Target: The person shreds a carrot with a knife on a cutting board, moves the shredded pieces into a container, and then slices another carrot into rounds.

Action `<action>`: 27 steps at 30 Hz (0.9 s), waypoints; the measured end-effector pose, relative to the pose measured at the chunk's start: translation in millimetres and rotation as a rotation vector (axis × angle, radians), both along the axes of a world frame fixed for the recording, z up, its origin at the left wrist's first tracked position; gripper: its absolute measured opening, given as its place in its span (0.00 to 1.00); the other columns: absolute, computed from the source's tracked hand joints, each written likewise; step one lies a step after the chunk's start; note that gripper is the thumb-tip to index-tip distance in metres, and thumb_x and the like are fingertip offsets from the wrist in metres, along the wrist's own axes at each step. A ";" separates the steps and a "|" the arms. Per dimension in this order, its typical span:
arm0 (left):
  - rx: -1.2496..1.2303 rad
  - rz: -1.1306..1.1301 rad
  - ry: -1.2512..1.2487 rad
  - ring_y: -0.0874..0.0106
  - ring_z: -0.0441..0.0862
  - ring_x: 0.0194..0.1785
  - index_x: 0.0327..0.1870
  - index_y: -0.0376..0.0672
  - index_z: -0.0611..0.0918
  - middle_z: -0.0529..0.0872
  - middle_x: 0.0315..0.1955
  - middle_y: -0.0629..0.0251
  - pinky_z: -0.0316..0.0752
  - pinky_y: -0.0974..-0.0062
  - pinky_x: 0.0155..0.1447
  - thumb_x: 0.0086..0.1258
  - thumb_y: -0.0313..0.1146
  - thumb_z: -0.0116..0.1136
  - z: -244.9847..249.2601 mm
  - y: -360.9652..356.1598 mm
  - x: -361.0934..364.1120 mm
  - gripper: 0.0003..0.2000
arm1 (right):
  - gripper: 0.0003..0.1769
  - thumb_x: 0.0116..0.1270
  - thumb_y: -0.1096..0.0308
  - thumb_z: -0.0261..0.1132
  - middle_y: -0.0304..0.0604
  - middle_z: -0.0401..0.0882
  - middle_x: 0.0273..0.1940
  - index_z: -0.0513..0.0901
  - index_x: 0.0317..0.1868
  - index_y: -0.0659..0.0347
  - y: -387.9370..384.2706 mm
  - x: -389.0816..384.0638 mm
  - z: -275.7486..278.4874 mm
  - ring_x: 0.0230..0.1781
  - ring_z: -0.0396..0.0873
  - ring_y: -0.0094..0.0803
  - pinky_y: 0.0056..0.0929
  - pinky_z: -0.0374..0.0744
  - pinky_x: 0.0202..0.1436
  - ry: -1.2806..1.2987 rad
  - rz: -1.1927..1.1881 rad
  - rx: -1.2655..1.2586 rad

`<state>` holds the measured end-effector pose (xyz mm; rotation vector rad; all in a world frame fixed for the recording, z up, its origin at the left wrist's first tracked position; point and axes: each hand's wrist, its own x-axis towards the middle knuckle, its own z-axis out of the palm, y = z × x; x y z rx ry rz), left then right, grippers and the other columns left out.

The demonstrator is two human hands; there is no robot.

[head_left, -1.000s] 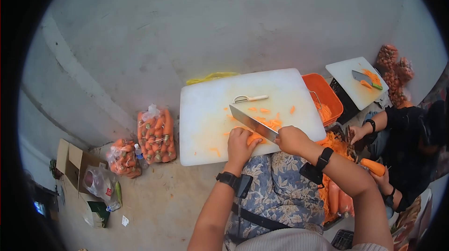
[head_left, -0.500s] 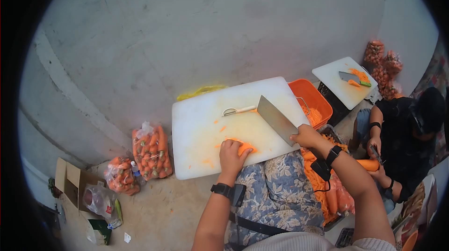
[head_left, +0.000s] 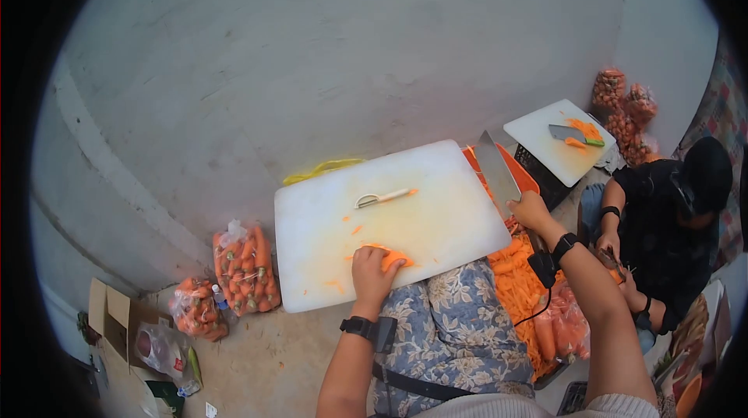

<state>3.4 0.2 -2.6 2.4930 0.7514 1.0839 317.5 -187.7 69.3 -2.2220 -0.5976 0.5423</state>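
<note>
My left hand [head_left: 372, 278] rests on the near part of the white cutting board [head_left: 312, 223], its fingers closed on sliced carrot [head_left: 396, 259]. In my right hand [head_left: 531, 211] is the handle of a large cleaver [head_left: 495, 169], its broad blade pointing up and away past the board's right edge, over the orange basin [head_left: 520, 170]. A white peeler [head_left: 386, 198] lies in the upper middle of the board, a bit of carrot at its tip. Small carrot scraps lie scattered on the board.
At right, a seated co-worker [head_left: 670, 239] holds something near a second board [head_left: 545, 134] bearing a knife [head_left: 569, 134]. Bagged carrots [head_left: 247, 270] and a cardboard box [head_left: 117, 317] stand left on the floor. Shredded carrot [head_left: 510, 270] fills a crate beside my legs.
My right hand has carried the cleaver right, off the board and over the basin. My left hand stays on the carrot. The view has shifted slightly, and the co-worker's carrot is less visible.
</note>
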 end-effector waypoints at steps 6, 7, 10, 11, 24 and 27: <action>-0.008 -0.010 0.019 0.58 0.76 0.43 0.35 0.37 0.83 0.79 0.35 0.58 0.73 0.62 0.48 0.52 0.42 0.74 0.7 -1.9 -1.8 0.18 | 0.23 0.71 0.59 0.62 0.44 0.74 0.16 0.78 0.33 0.77 -3.7 -71.0 17.0 0.12 0.76 0.31 0.30 0.74 0.14 0.216 0.318 -0.015; -0.010 -0.008 0.024 0.58 0.76 0.43 0.35 0.37 0.83 0.79 0.35 0.58 0.73 0.62 0.48 0.52 0.42 0.74 1.1 -2.0 -1.3 0.18 | 0.23 0.71 0.58 0.62 0.44 0.75 0.17 0.78 0.33 0.77 -4.3 -80.0 20.1 0.12 0.76 0.30 0.30 0.74 0.15 0.206 0.354 -0.076; 0.013 0.013 0.034 0.58 0.75 0.46 0.37 0.37 0.83 0.78 0.37 0.58 0.72 0.62 0.50 0.54 0.42 0.73 2.7 -2.6 -0.8 0.18 | 0.23 0.71 0.58 0.61 0.44 0.75 0.17 0.78 0.32 0.76 -7.9 -90.0 3.5 0.12 0.75 0.30 0.31 0.74 0.15 0.191 0.432 -0.116; 0.069 0.038 -0.009 0.58 0.75 0.47 0.39 0.38 0.83 0.78 0.39 0.58 0.71 0.61 0.51 0.56 0.42 0.72 4.8 -2.2 -1.3 0.18 | 0.21 0.71 0.59 0.61 0.46 0.76 0.18 0.78 0.32 0.75 -9.8 -93.6 4.5 0.12 0.76 0.32 0.32 0.75 0.16 0.175 0.405 -0.138; 0.033 0.026 0.006 0.55 0.77 0.55 0.47 0.41 0.83 0.80 0.50 0.56 0.73 0.61 0.58 0.55 0.32 0.71 2.2 -20.8 -55.0 0.18 | 0.16 0.69 0.59 0.61 0.57 0.78 0.23 0.79 0.34 0.67 6.0 -139.0 15.9 0.27 0.78 0.57 0.51 0.74 0.31 -0.431 0.584 -0.167; 0.001 0.005 -0.005 0.55 0.78 0.55 0.47 0.40 0.84 0.82 0.49 0.57 0.74 0.61 0.59 0.55 0.29 0.70 8.9 -19.0 -49.3 0.17 | 0.14 0.70 0.60 0.61 0.55 0.78 0.21 0.79 0.35 0.65 23.0 -151.5 16.0 0.25 0.78 0.56 0.50 0.75 0.30 -0.509 0.649 -0.136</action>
